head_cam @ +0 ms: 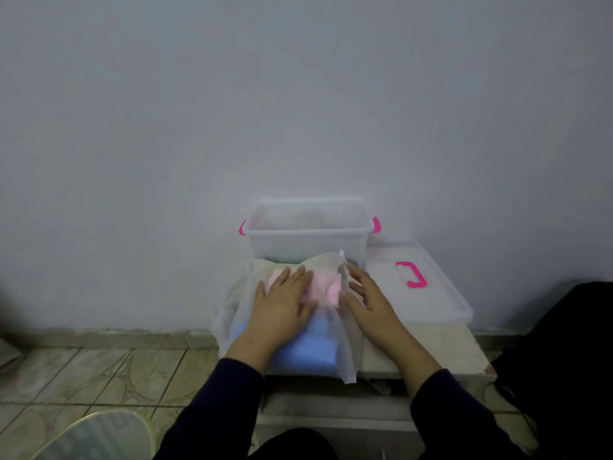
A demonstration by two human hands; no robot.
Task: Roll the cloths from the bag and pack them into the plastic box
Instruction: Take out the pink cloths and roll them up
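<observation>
Low table [431,346] against the wall. Clear plastic box [306,240] at the back, pink handles, lid [428,287] beside it. White bag [238,313] in front, pink cloth [323,287] and blue cloth [308,346] inside. Left hand [285,300] flat on pink cloth, fingers straight. Right hand [368,295] on bag edge, fingers relaxed.

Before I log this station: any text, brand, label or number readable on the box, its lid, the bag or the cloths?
None can be read.
Plastic box: clear walls, pink clips, no label visible.
Lid: only a pink handle, no print.
Bag: plain translucent white, no print visible.
Pink cloth and blue cloth: plain, no tag showing.
</observation>
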